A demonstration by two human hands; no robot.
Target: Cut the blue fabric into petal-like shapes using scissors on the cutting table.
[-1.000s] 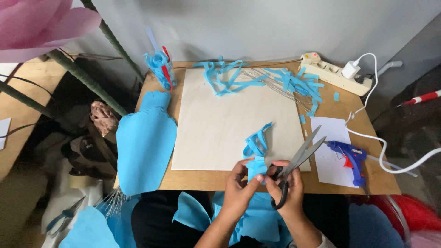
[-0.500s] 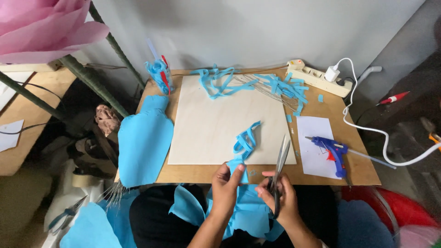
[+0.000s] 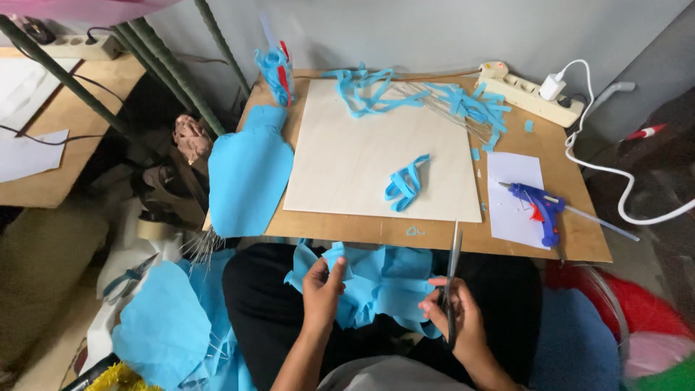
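You are sitting at the near edge of a low wooden table [image 3: 579, 242], with a pile of crumpled light-blue paper pieces [image 3: 384, 279] lying in your lap. Your left hand [image 3: 322, 286] is pinching the near-left edge of that blue paper, fingers closed on it. Your right hand [image 3: 452, 315] is gripping the handles of a pair of dark metal scissors [image 3: 453, 279], blades pointing away from you toward the table and looking nearly closed. On the table, a curled strip of blue paper [image 3: 405, 185] is resting on a pale square plywood board [image 3: 362, 159]. To the right, a blue hot-glue gun [image 3: 539, 210] is lying on a white paper sheet [image 3: 510, 174]. A white power strip [image 3: 532, 90] is sitting at the far right corner.
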